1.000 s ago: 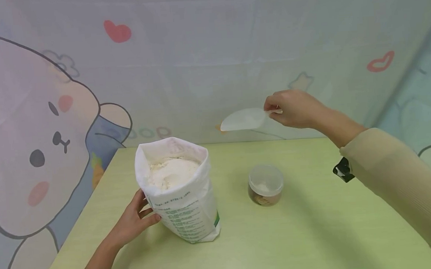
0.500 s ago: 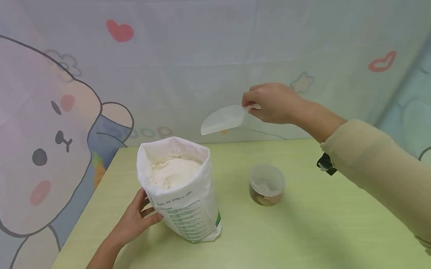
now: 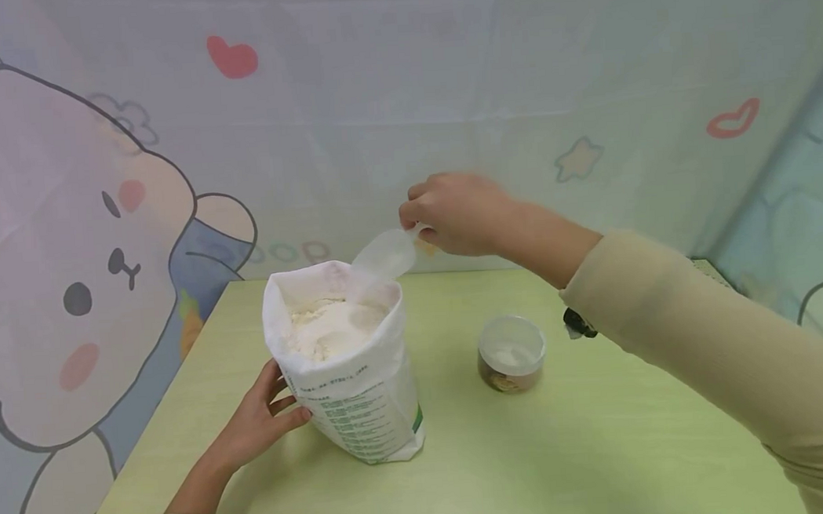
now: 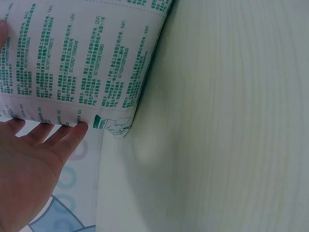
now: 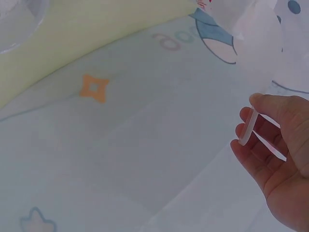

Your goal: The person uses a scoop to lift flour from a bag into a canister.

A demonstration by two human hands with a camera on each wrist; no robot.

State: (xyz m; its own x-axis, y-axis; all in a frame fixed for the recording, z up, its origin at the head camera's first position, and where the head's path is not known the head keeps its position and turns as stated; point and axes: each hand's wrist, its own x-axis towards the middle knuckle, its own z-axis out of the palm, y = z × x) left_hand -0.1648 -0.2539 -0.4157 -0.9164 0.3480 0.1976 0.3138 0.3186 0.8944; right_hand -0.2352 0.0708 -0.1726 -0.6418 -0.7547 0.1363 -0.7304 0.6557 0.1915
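1. The left hand (image 3: 262,419) grasps the white bag (image 3: 360,405) by its left side, the thumb at the near face and the other fingers around the side; in the left wrist view, fingertips touch the bag's edge.
2. The bag stands on the pale green table (image 3: 537,461), left of the middle, its mouth facing up and its near face printed with green lines of text.
3. White powder (image 3: 327,337) fills the bag to a little below the rim, with an uneven surface.
4. The right hand (image 3: 461,211) pinches the handle of a translucent scoop (image 3: 386,254) between thumb and fingers, up beyond the bag and to its right.
5. The scoop tilts down to the left, its front end within the bag's mouth above the powder; blur makes it impossible to tell whether the two touch.
6. A round tub (image 3: 511,381), clear above and brownish below, stands upright on the table to the right of the bag, well apart from it, with some white material inside.
7. Beige sleeves (image 3: 708,357) cover both forearms.
8. Behind the table hangs a pale backdrop (image 3: 407,68) printed with hearts, a star and a large cartoon animal (image 3: 110,252).
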